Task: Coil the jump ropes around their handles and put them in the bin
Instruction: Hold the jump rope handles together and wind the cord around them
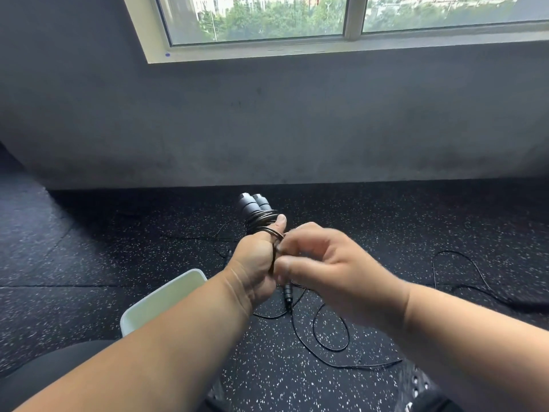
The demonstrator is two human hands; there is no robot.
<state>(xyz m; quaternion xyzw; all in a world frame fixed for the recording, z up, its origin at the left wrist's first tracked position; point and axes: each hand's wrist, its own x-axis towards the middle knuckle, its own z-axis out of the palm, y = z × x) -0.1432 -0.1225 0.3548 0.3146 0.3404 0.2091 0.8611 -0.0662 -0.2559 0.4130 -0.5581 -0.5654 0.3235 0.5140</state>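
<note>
Black cord is coiled round two grey handles (255,207) held together in the left hand (256,264), whose fingers curl tight round the bundle while the thumb lies along the turns. Just beside it, the right hand (332,270) pinches the cord (277,234) at the coils, blurred. Below the left forearm, the white bin (166,301) shows one open corner on the speckled floor (386,221), and another rope (329,337) lies loose nearby, with bare floor running to the wall (267,129).

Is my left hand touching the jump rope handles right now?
Touching. The head view shows the left hand wrapped round the paired handles, thumb pressed on the rope coils.
</note>
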